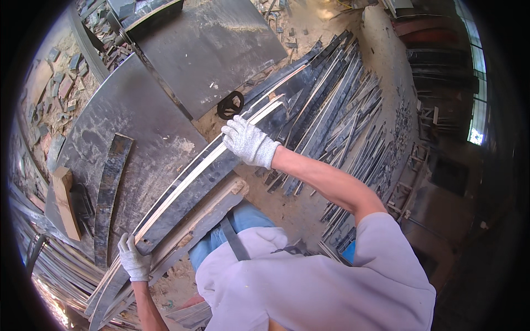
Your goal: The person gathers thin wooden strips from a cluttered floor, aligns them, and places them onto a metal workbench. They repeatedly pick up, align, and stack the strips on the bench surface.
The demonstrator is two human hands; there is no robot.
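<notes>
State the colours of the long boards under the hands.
The long boards: dark grey faces, pale cream edges; clearest in the head view.

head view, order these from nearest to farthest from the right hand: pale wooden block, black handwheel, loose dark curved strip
1. Black handwheel: just above the right hand in the picture.
2. Loose dark curved strip: to the left, on the metal table.
3. Pale wooden block: farther left, past the strip.

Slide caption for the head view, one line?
Gloved left hand and right hand on long boards at a dark table, heaped strips to the right.
</notes>
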